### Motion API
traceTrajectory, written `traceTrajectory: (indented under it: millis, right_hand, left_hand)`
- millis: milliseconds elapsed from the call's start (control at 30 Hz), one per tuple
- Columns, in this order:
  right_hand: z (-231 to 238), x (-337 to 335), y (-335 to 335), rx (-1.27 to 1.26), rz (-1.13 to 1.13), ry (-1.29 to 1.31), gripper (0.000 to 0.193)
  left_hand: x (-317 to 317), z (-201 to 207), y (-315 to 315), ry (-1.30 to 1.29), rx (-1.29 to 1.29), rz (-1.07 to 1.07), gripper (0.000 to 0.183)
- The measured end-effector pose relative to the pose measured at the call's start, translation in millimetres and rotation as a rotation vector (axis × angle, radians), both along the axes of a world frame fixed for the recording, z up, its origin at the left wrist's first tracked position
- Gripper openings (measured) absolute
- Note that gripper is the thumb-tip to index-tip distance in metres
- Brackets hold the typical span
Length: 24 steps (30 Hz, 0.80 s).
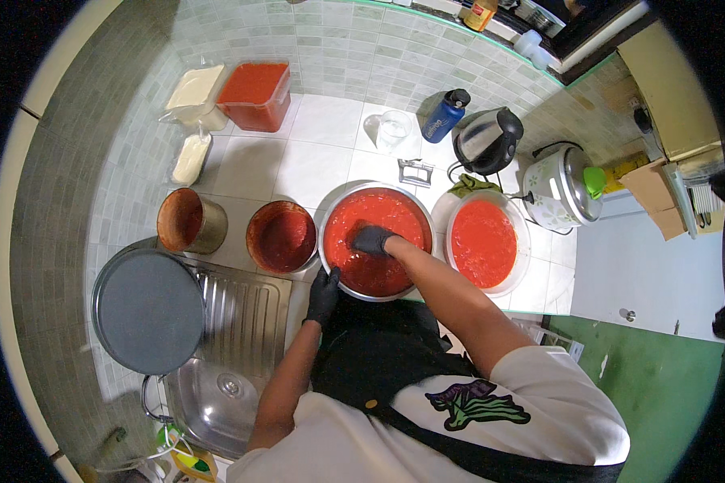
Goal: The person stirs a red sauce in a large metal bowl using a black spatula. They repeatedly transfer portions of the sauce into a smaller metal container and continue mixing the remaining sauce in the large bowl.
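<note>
A wide metal bowl (427,258) of red sauce (395,211) stands on the counter in front of me. My left hand (323,298), in a black glove, grips the bowl's near left rim. Reaching into the sauce is my right hand (372,240), also black-gloved; its fingers dip below the surface and are hidden. Just left of the bowl is a sauce-stained pot (282,236) with red sauce inside. To the right sits a pale basin (525,256) holding more red sauce (483,243).
Farther left are a stained metal pot (205,224), a round grey tray (148,311) and a steel sink (217,402). Toward the wall stand a tub of red sauce (256,97), cream-coloured tubs (195,90), a glass (393,129), a blue bottle (445,117), a kettle (483,141) and a rice cooker (557,189).
</note>
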State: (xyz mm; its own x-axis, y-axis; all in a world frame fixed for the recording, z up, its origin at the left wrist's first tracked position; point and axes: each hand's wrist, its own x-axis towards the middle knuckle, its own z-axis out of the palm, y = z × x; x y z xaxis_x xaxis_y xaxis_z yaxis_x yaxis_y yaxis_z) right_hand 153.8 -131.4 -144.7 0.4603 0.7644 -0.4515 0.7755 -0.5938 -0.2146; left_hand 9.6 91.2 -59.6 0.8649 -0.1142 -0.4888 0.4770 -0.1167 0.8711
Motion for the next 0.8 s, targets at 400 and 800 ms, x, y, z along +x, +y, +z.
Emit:
traceTrajectory:
  millis: [400,800]
  right_hand:
    - [-112,-11,3,0.180,-0.443,0.314,0.031]
    - [-54,-30,5,0.261,-0.473,0.321,0.035]
  left_hand:
    - [-2,8,0,0.025,0.094,-0.020,0.057]
    - [5,0,-1,0.016,0.083,-0.030,0.050]
